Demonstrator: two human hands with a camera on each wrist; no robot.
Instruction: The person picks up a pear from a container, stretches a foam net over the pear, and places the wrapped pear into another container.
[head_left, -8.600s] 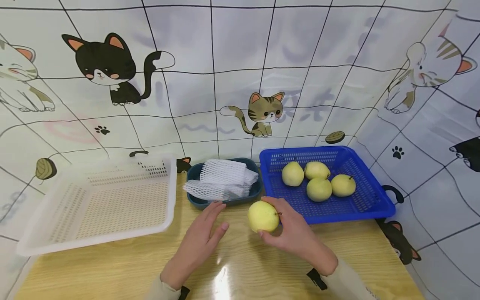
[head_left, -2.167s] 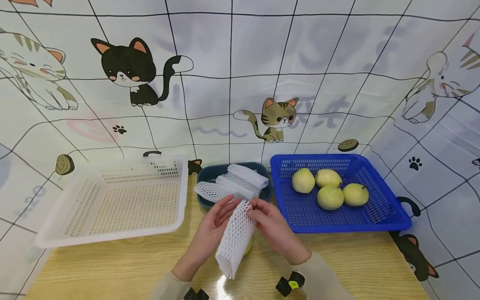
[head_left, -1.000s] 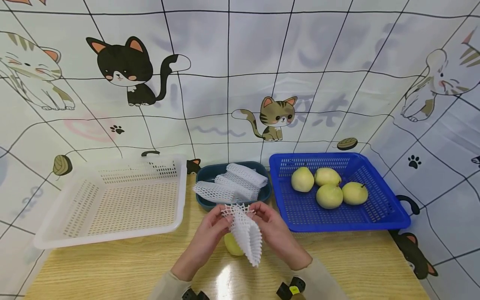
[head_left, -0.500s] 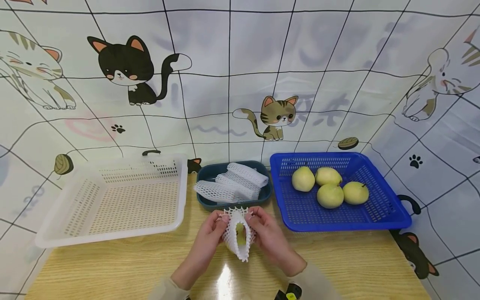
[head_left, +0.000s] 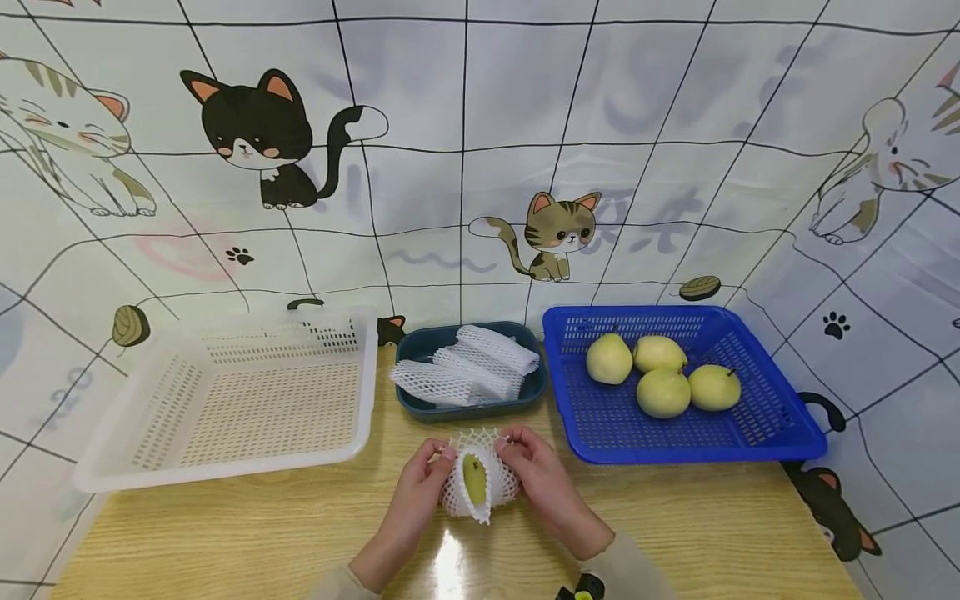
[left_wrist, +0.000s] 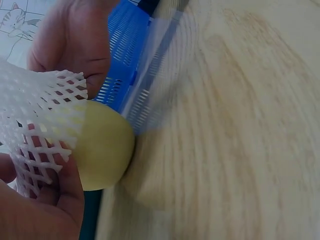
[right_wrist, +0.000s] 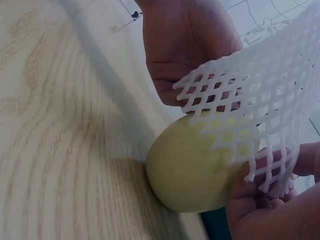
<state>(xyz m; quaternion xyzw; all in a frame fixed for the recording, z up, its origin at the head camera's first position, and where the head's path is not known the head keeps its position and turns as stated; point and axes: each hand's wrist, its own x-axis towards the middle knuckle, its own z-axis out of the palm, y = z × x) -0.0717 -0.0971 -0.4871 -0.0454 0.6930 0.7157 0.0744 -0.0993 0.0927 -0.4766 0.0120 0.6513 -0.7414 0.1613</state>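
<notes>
A white foam net sleeve (head_left: 506, 482) sits over a yellow-green pear (head_left: 475, 480), whose top and stem show through the sleeve's slit-like opening. My left hand (head_left: 415, 492) pinches the net's left side between thumb and fingers. On the opposite side my right hand (head_left: 546, 482) pinches the net likewise. In the left wrist view the lower part of the pear (left_wrist: 107, 145) is bare beyond the net edge, close to the wooden table. The right wrist view shows fingers partly behind the mesh (right_wrist: 270, 105), against the pear (right_wrist: 195, 170).
Several more foam net sleeves (head_left: 480, 367) lie in a dark teal tray (head_left: 467, 412) behind my hands. At right a blue basket (head_left: 690, 452) holds several pears (head_left: 663, 393). A white basket (head_left: 225, 473) stands at left. A cat-printed sheet (head_left: 420, 192) rises behind.
The net was first lifted from the tray and hung loose above the pear. Both hands have spread its opening and drawn it down over the pear.
</notes>
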